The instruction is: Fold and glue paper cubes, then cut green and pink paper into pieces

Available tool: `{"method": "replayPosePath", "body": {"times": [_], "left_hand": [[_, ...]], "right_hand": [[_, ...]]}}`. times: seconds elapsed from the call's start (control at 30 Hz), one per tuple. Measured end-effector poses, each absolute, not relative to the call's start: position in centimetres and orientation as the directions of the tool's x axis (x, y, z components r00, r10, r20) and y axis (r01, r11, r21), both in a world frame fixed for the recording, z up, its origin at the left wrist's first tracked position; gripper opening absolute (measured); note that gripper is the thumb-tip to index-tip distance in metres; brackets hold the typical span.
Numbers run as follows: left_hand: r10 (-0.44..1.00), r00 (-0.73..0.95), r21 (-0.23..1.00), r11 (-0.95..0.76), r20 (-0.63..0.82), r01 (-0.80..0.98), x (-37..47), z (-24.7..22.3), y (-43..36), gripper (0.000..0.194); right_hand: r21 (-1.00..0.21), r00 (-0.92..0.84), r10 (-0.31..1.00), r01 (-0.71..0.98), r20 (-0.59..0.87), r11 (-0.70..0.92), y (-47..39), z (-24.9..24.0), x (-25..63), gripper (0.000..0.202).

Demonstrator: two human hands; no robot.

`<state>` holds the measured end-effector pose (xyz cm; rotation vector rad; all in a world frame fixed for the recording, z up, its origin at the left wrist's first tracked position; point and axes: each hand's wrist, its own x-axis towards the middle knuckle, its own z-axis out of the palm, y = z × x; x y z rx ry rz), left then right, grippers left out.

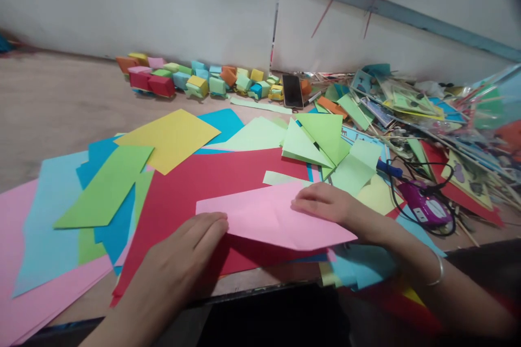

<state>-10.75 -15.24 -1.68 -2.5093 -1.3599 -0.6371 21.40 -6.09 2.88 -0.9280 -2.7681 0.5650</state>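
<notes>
A pink sheet of paper (pixel 260 222) with creases across it lies over a large red sheet (pixel 195 179) near the table's front edge. My left hand (pixel 191 249) is closed at its left end, fingers pressed together along the paper's edge. My right hand (pixel 329 206) grips the right part, fingers bent on top and the thumb out of sight. A pale green strip (pixel 285 178) sits just behind the pink paper. Folded green paper (pixel 313 141) with a dark-marked blue pen-like stick rests behind my right hand.
Colored sheets, among them a light blue one (pixel 49 222) and a yellow one (pixel 171 138), spread leftward. Small folded paper boxes (pixel 197 87) line the back beside a phone (pixel 292 91). At right are a purple device (pixel 425 206) with a black cord and a heap of craft scraps (pixel 407 97).
</notes>
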Motion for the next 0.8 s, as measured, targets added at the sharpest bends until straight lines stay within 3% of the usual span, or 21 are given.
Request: {"method": "replayPosePath", "body": {"times": [0.13, 0.3, 0.5, 0.67, 0.8], "left_hand": [[0.741, 0.471, 0.063, -0.564, 0.478, 0.824, -10.6, -1.9, -15.5, 0.028], [0.729, 0.466, 0.045, -0.559, 0.502, 0.828, -11.3, -2.4, -14.7, 0.031], [0.846, 0.354, 0.147, -0.44, 0.398, 0.886, -10.9, -1.2, -13.1, 0.022], [0.958, 0.172, 0.298, -0.238, 0.231, 0.924, -10.6, -0.2, -12.4, 0.034], [0.982, 0.122, 0.336, -0.165, 0.144, 0.927, -10.7, 0.3, -12.1, 0.036]], "right_hand": [[-0.554, -0.769, 0.639, 0.528, 0.009, 0.644, -5.6, 2.0, 20.3, 0.027], [-0.695, -0.572, 0.809, 0.636, -0.135, 0.335, -4.9, 1.9, 19.7, 0.021], [-0.621, -0.74, 0.666, 0.48, 0.094, 0.62, -4.4, 1.7, 20.5, 0.024], [-0.665, -0.647, 0.754, 0.516, 0.111, 0.54, -4.2, 1.3, 20.0, 0.016], [-0.658, -0.586, 0.81, 0.602, 0.02, 0.452, -4.0, 1.8, 19.3, 0.018]]}}
